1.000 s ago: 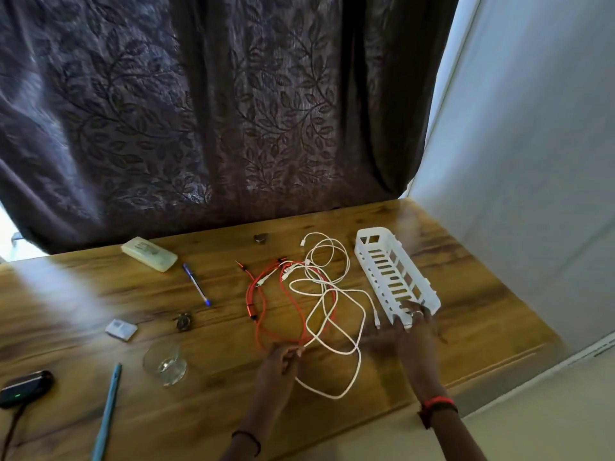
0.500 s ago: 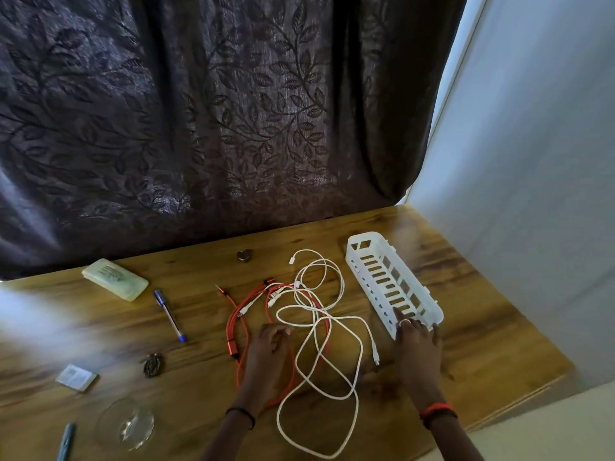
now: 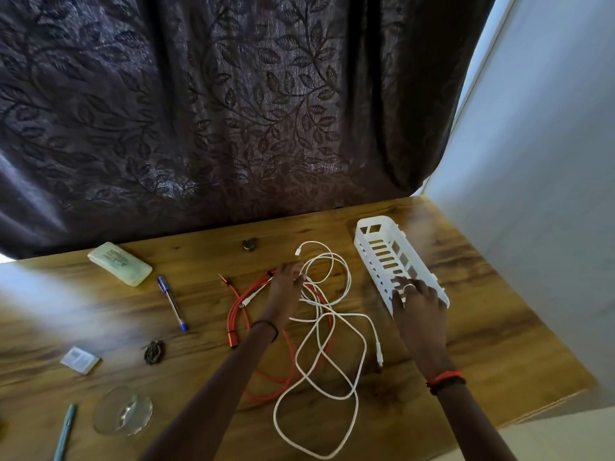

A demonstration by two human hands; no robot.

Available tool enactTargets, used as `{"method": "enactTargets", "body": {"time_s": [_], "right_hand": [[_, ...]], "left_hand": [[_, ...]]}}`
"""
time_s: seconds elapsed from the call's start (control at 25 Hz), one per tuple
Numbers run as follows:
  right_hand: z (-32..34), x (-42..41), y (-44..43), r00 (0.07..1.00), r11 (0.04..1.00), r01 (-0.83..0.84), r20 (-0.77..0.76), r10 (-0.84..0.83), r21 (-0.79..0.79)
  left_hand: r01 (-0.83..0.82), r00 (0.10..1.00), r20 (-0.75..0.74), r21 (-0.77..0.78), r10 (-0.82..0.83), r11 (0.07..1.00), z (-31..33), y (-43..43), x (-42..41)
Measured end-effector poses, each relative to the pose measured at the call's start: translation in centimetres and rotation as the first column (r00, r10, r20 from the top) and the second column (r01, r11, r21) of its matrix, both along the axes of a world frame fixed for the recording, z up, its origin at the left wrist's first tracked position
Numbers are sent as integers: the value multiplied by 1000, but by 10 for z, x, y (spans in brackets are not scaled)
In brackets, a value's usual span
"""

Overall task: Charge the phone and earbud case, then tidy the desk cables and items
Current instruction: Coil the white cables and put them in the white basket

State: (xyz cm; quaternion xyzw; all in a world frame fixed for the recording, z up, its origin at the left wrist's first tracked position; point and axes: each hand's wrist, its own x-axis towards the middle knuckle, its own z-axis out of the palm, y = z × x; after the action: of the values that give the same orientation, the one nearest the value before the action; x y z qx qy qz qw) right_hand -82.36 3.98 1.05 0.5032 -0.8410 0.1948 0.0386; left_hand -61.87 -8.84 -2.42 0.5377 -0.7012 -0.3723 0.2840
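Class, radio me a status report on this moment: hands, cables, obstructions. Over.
Left hand touches white cable, grip unclear. Right hand rests on white basket. White cable tangled with orange cable. Nothing between cables and basket.
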Motion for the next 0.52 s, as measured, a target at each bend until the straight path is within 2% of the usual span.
{"method": "enactTargets", "body": {"time_s": [0.12, 0.24, 0.36, 0.44, 0.52], "right_hand": [[15, -6, -21, 997, 996, -79, 23, 80, -30], [19, -21, -37, 991, 979, -89, 117, 68, 184], [13, -26, -29, 979, 932, -154, 179, 99, 327], [20, -26, -27, 980, 945, -173, 148, 136, 277], [40, -20, -39, 965, 966, -243, 127, 230, 94]], "left_hand": [[31, 999, 36, 97, -35, 995, -2, -16, -13], [51, 996, 64, 95, -57, 994, 7, -23, -21], [53, 991, -126, 108, -39, 993, 37, -19, -23], [94, 977, -198, 88, -75, 992, 61, -16, -24], [179, 978, -114, 16, -176, 984, 87, -18, -27]]}}
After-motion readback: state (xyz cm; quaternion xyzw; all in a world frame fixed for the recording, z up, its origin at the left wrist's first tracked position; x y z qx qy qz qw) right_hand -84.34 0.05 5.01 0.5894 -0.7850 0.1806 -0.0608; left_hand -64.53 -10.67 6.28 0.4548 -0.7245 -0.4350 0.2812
